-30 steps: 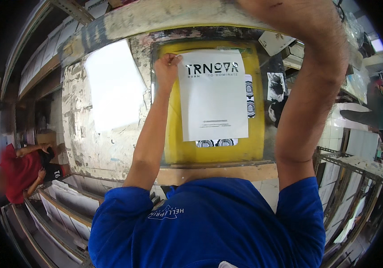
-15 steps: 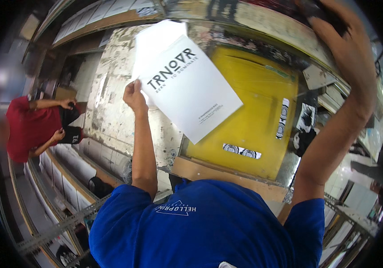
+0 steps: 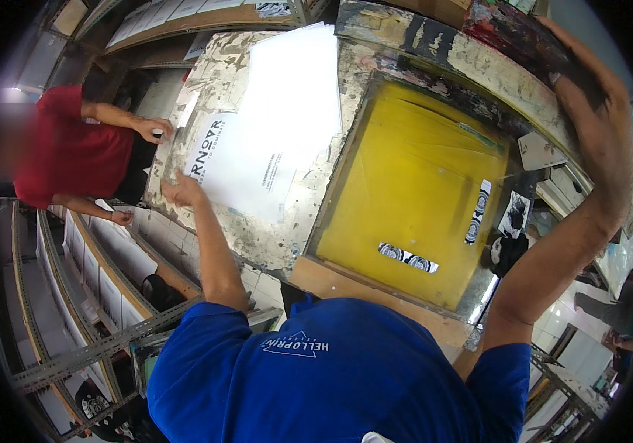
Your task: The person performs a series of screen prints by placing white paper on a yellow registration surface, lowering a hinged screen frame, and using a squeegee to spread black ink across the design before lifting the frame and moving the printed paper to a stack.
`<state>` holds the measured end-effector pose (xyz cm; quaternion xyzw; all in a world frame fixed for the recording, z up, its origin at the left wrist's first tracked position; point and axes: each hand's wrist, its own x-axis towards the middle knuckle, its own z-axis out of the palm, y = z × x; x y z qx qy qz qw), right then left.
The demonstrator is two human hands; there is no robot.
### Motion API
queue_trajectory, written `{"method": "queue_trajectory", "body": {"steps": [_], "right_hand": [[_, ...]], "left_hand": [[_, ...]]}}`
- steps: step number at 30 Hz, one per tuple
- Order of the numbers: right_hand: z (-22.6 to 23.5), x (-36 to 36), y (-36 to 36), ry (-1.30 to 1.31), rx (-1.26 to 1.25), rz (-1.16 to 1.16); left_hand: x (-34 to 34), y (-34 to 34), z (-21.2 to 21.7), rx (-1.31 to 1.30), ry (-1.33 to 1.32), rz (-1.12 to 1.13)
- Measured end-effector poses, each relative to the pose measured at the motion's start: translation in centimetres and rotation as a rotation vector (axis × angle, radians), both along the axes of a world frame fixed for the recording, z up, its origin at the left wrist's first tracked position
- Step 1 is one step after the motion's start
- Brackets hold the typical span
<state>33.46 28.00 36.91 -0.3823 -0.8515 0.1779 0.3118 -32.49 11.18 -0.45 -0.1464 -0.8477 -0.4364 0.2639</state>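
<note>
My left hand point(image 3: 182, 190) is at the near left corner of a white sheet with black lettering point(image 3: 246, 173), its fingers closed on the edge. That sheet partly overlaps a pile of plain white sheets point(image 3: 294, 81) on the stained table point(image 3: 206, 81). Up at the far right, my right hand point(image 3: 597, 111) is wrapped round a dark, ink-stained block point(image 3: 519, 33), its fingers partly hidden. Between my arms lies a yellow printing screen point(image 3: 412, 177), bearing two short black-and-white patterned strips point(image 3: 408, 258).
A person in a red shirt point(image 3: 73, 148) stands at the left, one hand at the table's edge. Metal racks point(image 3: 73, 295) hold white sheets at lower left. A paint-smeared beam point(image 3: 464, 55) crosses behind the screen. Black cloth point(image 3: 508, 252) lies right of the screen.
My left hand has moved left with the printed sheet, from over the screen onto the table, baring the white pile. The person in red has come closer to the table. My right hand stays far right.
</note>
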Motion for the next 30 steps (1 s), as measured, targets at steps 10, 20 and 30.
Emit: {"method": "queue_trajectory", "body": {"steps": [10,20,30], "right_hand": [[0.6,0.1,-0.2,-0.021,-0.01,0.012],[0.9,-2.6,-2.2,-0.013,0.106,-0.137],[3.8,-6.6,-5.6,-0.074,0.068,-0.332]], "left_hand": [[25.6,15.6,-0.9,-0.537,0.232,-0.989],[26.9,15.5,0.8,-0.341,-0.211,-1.076],[33.3,6.1,1.3,-0.905,0.01,-1.386]]}}
